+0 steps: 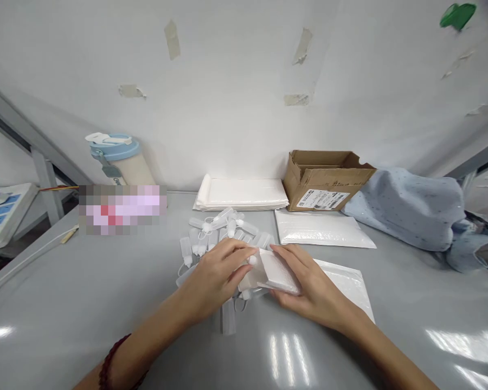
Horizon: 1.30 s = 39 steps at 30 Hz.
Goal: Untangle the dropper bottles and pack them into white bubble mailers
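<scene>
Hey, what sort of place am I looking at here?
Probably a packing station in a workshop or small warehouse: a stack of white padded envelopes, a labelled cardboard box and many small plastic bottles share one grey table.

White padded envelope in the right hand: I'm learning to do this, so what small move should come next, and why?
I'd probably ease the left hand slightly toward the white padded envelope. The right hand grips it with one end facing the left hand, and a small white tip shows between that hand's thumb and forefinger, though whether they pinch it is unclear.
</scene>
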### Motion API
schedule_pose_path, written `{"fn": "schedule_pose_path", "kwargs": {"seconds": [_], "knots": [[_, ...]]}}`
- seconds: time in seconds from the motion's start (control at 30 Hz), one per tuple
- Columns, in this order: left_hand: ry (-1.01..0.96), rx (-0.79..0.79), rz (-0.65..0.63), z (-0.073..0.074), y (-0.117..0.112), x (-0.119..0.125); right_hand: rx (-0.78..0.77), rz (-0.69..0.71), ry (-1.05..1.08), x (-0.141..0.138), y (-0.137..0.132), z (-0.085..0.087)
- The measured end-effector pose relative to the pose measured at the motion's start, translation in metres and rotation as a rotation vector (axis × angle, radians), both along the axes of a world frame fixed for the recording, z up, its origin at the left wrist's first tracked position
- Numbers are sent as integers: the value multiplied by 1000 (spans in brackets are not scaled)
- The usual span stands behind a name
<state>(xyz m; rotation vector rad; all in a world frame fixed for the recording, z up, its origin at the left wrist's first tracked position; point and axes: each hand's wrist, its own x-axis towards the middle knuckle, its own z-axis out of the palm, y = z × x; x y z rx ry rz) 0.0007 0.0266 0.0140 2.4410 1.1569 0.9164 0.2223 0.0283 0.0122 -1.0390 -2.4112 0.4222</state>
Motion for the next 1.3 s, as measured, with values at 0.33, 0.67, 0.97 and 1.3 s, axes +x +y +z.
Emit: {"fn": "schedule_pose_path", "kwargs": {"seconds": [0.33, 0.67, 0.97, 1.3], "knots": [[-94, -80, 234, -7, -9, 15, -40, -5, 22, -3, -2, 0], [-381, -507, 168, 3, -19, 29, -114, 44, 71, -8, -7, -1], [-348, -448, 129, 5, -17, 26, -41, 54, 69, -7, -9, 2], [-306, -743, 279, 14, -5, 9, 72, -24, 53, 0, -7, 1]]}}
